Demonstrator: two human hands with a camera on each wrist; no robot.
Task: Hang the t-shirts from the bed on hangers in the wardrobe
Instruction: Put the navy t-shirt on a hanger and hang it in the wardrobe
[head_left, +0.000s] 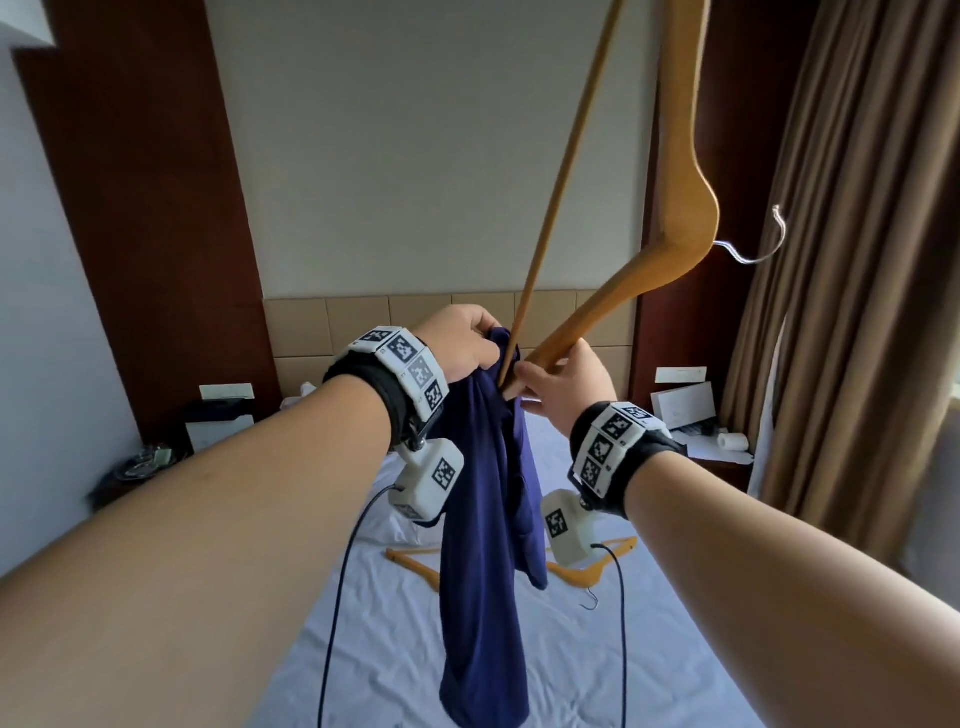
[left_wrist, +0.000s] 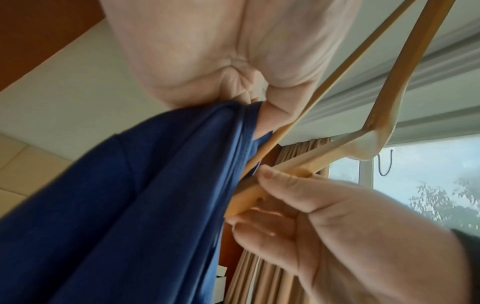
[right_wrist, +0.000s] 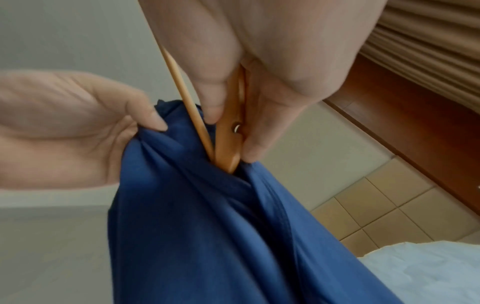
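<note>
A dark blue t-shirt (head_left: 483, 545) hangs in the air above the bed, bunched at its top in my left hand (head_left: 465, 345), which grips the fabric (left_wrist: 155, 185). My right hand (head_left: 558, 387) pinches the lower end of a wooden hanger (head_left: 675, 208) that stands up on end, its metal hook (head_left: 758, 244) pointing right. In the right wrist view the hanger tip (right_wrist: 230, 144) pokes into the shirt's (right_wrist: 207, 226) folds just beside my left hand (right_wrist: 78, 131). In the left wrist view my right hand (left_wrist: 298, 216) holds the hanger (left_wrist: 259, 195) against the cloth.
Another wooden hanger (head_left: 592, 569) lies on the white bed sheet (head_left: 649, 649) below the shirt. Bedside tables (head_left: 696, 431) with papers flank the tan headboard (head_left: 332, 327). Brown curtains (head_left: 857, 260) hang at the right.
</note>
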